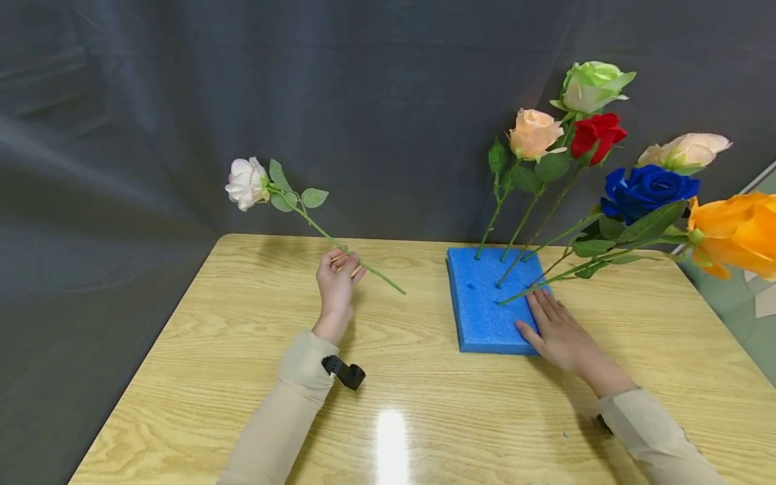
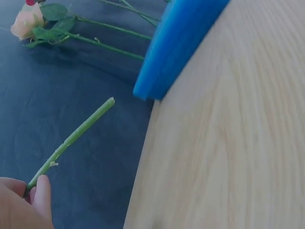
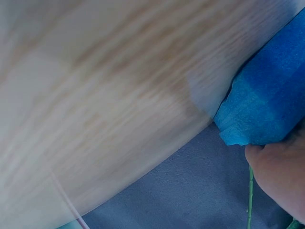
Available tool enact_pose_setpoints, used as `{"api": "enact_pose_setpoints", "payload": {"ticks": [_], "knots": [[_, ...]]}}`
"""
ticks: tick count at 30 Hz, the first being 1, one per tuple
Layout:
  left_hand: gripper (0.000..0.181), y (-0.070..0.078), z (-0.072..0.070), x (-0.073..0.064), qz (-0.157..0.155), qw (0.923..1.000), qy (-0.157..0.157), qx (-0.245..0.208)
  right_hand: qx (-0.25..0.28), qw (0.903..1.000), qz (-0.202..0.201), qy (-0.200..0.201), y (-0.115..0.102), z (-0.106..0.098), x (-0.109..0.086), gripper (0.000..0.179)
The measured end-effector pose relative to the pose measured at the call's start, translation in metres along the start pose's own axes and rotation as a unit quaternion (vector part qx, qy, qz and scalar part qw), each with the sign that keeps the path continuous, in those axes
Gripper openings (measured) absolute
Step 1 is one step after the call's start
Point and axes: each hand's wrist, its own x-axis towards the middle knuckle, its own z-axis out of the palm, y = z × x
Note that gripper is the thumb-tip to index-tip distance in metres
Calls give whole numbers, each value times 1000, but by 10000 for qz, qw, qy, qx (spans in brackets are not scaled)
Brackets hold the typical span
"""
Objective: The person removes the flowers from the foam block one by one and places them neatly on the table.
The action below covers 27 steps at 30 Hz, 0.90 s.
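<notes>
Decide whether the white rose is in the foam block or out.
Out: the left hand holds the white rose beside the foam block.

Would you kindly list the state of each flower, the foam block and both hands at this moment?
White rose: held in the air, tilted, stem end free.
Left hand: grip closed round the white rose's stem.
Blue foam block: flat on the table, six roses stuck in it.
Right hand: fingers straight, pressing on the block.
Orange rose: leaning far right.
</notes>
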Motion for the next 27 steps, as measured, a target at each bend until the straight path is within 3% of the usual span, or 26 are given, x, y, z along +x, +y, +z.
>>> {"api": "enact_pose_setpoints", "payload": {"ticks": [5,10,19,27], "knots": [[22,1,-19,4,-113,9994,-29,328,14,10000,15,-15,0,-1,0,79],[36,2,-42,7,-266,9953,-171,919,-15,10000,9,4,0,0,1,79],[43,7,-85,10,-538,9805,-457,1837,17,10000,46,-3,0,0,0,79],[45,22,-113,7,-648,9662,-571,2428,-44,10000,37,36,0,0,1,77]]}}
